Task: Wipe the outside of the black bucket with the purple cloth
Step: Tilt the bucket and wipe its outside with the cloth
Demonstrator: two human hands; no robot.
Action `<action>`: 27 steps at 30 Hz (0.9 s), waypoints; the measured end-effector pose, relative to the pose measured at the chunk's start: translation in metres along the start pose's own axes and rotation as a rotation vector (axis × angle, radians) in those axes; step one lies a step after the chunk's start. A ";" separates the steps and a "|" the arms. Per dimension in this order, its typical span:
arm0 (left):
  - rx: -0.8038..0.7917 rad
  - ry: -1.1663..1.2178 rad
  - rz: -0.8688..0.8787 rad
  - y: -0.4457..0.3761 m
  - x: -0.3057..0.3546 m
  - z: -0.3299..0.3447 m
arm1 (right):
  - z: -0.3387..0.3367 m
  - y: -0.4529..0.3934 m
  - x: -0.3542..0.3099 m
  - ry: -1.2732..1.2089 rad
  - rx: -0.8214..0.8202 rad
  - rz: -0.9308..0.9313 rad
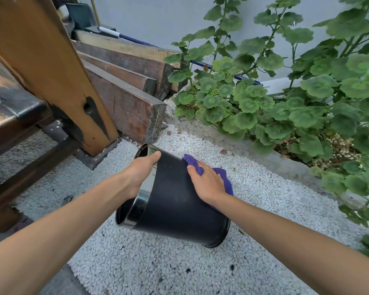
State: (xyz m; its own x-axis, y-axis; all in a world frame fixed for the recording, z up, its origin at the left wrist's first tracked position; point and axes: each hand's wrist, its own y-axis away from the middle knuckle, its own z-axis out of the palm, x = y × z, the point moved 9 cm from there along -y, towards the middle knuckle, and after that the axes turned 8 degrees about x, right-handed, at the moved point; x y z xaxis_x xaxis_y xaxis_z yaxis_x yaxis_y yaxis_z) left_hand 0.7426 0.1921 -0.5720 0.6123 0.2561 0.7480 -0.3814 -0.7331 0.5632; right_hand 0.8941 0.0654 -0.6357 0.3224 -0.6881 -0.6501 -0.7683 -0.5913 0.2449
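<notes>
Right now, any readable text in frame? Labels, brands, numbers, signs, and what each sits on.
None readable.
black bucket: plain side wall and chrome rim, no label or print showing.
purple cloth: no tag visible.
wooden beams: bare wood, stains only.
Wall behind the plants: blank.
left hand grips the rim; right hand presses the cloth, so whatever lies beneath them is hidden.

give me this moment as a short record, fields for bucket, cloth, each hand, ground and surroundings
bucket: black bucket tipped on its side, open mouth with shiny rim facing left
cloth: purple cloth pressed on the bucket's upper right side
left hand: left hand grips the rim, thumb over the outside
right hand: right hand flat on the cloth
ground: white gravel
surroundings: wooden beams at left, leafy plants at right
</notes>
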 end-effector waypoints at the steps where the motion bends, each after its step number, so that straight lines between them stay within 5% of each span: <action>1: -0.019 0.027 -0.001 0.002 -0.001 0.004 | -0.004 0.000 0.010 -0.011 0.012 0.045; 7: -0.115 0.091 0.041 0.027 -0.005 0.026 | -0.022 0.017 0.063 -0.282 0.034 0.291; 16: -0.235 -0.122 0.274 0.050 0.020 0.008 | -0.067 0.027 0.091 -0.632 0.289 0.486; 21: -0.218 -0.120 0.221 0.051 0.003 0.002 | -0.088 0.033 0.044 -0.687 0.461 0.350; 27: -0.195 0.017 0.087 0.050 -0.005 -0.005 | -0.076 0.050 -0.067 -0.753 0.328 -0.073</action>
State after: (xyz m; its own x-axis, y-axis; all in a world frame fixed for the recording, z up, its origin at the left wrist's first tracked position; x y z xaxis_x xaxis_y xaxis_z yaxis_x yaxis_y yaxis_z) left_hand 0.7172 0.1573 -0.5465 0.5604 0.2092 0.8014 -0.5597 -0.6176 0.5526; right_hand 0.8760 0.0498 -0.5257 0.0103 -0.1174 -0.9930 -0.9199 -0.3905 0.0367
